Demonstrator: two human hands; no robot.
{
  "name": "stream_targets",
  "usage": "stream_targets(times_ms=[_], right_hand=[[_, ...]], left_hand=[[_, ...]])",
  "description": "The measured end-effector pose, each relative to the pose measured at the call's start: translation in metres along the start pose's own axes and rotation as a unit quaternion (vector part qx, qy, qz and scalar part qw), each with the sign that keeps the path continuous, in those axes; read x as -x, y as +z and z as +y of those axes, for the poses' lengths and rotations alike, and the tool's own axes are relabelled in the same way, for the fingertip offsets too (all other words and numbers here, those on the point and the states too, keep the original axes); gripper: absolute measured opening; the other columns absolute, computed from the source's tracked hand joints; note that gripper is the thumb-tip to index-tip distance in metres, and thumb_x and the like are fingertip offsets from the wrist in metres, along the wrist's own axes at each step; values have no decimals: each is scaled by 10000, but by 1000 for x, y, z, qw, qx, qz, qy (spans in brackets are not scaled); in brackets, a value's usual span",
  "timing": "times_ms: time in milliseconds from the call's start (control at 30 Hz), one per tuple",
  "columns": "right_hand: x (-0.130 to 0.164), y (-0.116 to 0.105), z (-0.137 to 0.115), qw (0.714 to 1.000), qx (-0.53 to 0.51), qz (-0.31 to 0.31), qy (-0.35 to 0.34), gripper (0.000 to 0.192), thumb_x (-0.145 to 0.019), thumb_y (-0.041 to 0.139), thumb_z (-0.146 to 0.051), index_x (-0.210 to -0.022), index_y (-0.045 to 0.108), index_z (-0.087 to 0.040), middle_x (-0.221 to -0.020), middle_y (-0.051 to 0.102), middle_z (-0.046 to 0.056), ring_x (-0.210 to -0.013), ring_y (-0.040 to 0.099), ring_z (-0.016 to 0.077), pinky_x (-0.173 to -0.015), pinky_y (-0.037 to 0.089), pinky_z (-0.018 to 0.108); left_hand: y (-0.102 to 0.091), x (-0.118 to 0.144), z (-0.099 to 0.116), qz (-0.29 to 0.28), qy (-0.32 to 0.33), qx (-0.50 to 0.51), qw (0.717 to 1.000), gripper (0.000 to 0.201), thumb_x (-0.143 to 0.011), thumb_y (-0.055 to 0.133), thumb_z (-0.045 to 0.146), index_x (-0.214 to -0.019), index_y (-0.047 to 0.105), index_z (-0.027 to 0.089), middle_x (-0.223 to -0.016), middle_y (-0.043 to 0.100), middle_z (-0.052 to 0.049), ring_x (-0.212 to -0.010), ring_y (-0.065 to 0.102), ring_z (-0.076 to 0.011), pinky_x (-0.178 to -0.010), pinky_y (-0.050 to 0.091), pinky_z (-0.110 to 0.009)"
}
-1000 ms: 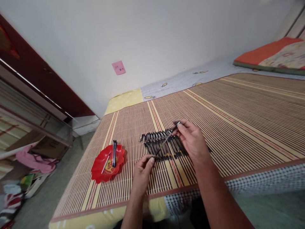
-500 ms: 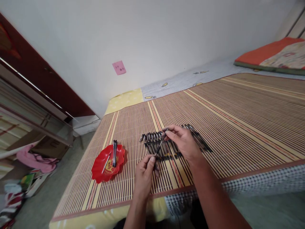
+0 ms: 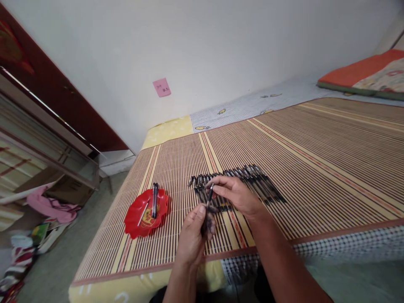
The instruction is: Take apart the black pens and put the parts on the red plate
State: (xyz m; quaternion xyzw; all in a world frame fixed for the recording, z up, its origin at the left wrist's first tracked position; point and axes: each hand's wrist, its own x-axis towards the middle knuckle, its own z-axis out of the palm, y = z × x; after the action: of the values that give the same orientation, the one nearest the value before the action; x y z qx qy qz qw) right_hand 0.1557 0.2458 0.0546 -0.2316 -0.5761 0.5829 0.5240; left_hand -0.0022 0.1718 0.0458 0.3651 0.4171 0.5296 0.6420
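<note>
Between my two hands a dark pen is held at a steep slant. My left hand is closed round its lower part, with dark stains showing on the fingers. The fingertips of my right hand pinch its upper end. Beneath and behind the hands, several black pens lie side by side in a row on the striped mat; my hands hide part of the row. Left of them, a red scalloped plate holds black pens and a thin white stick.
The mat covers a bed against a white wall bearing a pink note. A folded orange quilt lies at the far right. On the floor at left are a cardboard box and a pink cloth.
My right hand has moved down and left, closer to my left hand, and the pen stands steeper. More of the pen row shows on the right. The view has shifted slightly.
</note>
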Motion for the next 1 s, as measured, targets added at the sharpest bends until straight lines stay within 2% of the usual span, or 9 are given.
stream_targets(times_ms=[167, 333, 533, 600, 733, 1000], right_hand=[[1, 0, 2, 1000, 0, -13, 8, 166, -881, 682, -331, -973, 753, -212, -820, 691, 7, -740, 633, 138, -748, 521, 291], [1, -1, 3, 1000, -12, -7, 20, 144, -859, 709, -335, -905, 731, -201, -799, 679, 0, -730, 618, 132, -743, 505, 283], [-2, -2, 5, 1000, 2, 14, 28, 197, -763, 801, -365, -797, 703, -197, -792, 680, 3, -764, 619, 142, -744, 499, 280], [-2, -1, 7, 999, -17, 17, 35, 223, -738, 821, -370, -839, 709, -205, -827, 701, 10, -790, 635, 151, -757, 508, 289], [-1, -1, 7, 997, -69, 12, 29, 235, -844, 708, -398, -978, 738, -208, -905, 729, 42, -787, 645, 150, -742, 518, 291], [1, -2, 4, 998, -49, 17, 25, 130, -847, 706, -308, -928, 753, -217, -862, 705, 14, -744, 622, 130, -739, 512, 274]], left_hand=[[-1, 0, 0, -22, -11, 21, 999, 411, -809, 739, 535, -819, 587, 153, -544, 526, 43, -435, 373, -58, -417, 266, -176], [0, -1, -1, 11, -20, 37, 999, 416, -735, 830, 466, -888, 611, 147, -608, 531, 45, -487, 397, -50, -447, 280, -156], [1, -3, -3, 11, 1, 26, 1000, 380, -713, 859, 402, -861, 609, 156, -583, 436, 81, -466, 289, -32, -421, 207, -148], [1, -3, -3, 13, 4, 32, 999, 370, -720, 856, 386, -876, 611, 156, -602, 448, 77, -471, 292, -30, -425, 215, -146], [1, -3, -4, 5, -5, 50, 999, 357, -742, 839, 378, -904, 614, 152, -617, 468, 63, -485, 299, -35, -427, 213, -144], [2, -3, -4, -5, -8, 63, 998, 354, -748, 836, 374, -904, 614, 146, -595, 458, 62, -483, 285, -40, -426, 193, -151]])
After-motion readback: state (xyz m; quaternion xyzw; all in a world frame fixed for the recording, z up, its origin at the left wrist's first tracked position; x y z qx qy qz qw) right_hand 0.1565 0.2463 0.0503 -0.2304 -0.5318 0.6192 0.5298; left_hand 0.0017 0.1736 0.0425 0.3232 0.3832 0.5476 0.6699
